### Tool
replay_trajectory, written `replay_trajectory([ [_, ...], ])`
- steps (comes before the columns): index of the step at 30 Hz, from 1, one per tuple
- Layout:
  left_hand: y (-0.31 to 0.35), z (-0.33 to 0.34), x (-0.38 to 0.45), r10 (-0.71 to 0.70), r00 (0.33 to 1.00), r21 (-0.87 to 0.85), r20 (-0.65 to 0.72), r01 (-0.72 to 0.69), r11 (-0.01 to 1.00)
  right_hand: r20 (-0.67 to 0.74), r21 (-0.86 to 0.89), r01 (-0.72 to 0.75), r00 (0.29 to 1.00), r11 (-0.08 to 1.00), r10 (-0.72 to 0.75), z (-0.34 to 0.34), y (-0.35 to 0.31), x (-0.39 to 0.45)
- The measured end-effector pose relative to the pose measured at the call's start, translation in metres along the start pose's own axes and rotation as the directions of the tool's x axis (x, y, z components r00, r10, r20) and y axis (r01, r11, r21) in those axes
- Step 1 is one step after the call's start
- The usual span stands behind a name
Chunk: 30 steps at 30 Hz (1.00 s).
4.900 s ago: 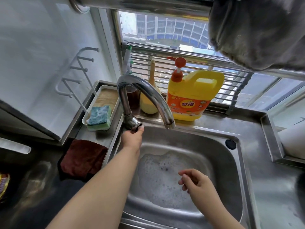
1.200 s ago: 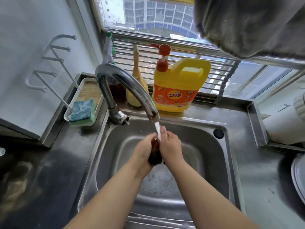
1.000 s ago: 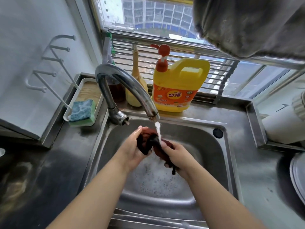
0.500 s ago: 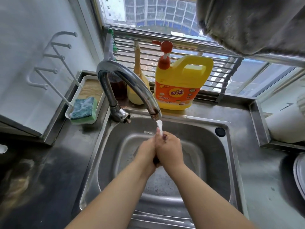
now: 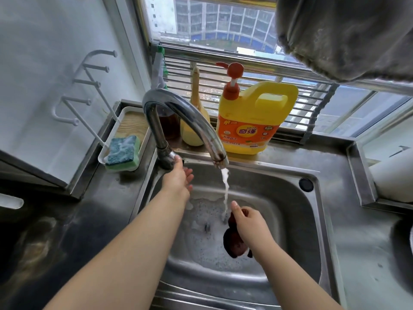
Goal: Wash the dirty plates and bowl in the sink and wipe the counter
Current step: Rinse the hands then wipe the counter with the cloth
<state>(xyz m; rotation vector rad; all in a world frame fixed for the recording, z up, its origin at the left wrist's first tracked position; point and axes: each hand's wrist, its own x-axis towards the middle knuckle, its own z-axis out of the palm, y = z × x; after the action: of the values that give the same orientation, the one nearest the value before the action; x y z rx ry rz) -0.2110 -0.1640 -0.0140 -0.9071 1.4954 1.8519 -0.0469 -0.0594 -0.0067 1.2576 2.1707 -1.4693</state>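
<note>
The right hand (image 5: 248, 222) covers the upper part of the dark red cloth (image 5: 234, 243) it grips. The faucet (image 5: 178, 115) spout hides much of the brown jar (image 5: 169, 126) at the worktop's back edge. The left hand (image 5: 178, 177) hides the faucet's handle. A round white object (image 5: 393, 177) is cut off at the right edge. A grey cloth (image 5: 348, 34) is cut off at the top right corner.

daylight from the window (image 5: 223, 25) glares off the steel sink (image 5: 290, 186); edges bend, corners dim and soft.
</note>
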Motion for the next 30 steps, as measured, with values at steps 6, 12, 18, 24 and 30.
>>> replay_trajectory([
  [6,0.002,0.021,0.009,0.043,0.982,-0.085,-0.186,-0.059,0.995,0.017,0.054,-0.018,1.0,0.998,0.018,-0.012,0.009,-0.009],
  [12,-0.012,-0.015,-0.02,-0.031,0.988,0.45,0.15,-0.04,0.892,0.102,0.005,-0.025,0.994,1.0,0.025,-0.025,-0.001,-0.017],
  [18,-0.063,-0.032,-0.063,-0.187,0.675,0.691,0.714,-0.636,0.344,0.282,0.049,0.098,0.953,0.994,-0.108,-0.047,-0.015,-0.026],
  [24,-0.047,-0.027,-0.083,-0.096,0.673,0.622,0.734,-0.609,0.492,0.106,0.042,0.293,0.949,0.955,-0.296,-0.078,-0.017,-0.03],
  [30,-0.046,-0.028,-0.101,-0.038,0.696,0.546,0.717,-0.527,0.652,0.205,-0.253,0.419,0.904,0.872,-0.375,-0.057,0.002,-0.033],
])
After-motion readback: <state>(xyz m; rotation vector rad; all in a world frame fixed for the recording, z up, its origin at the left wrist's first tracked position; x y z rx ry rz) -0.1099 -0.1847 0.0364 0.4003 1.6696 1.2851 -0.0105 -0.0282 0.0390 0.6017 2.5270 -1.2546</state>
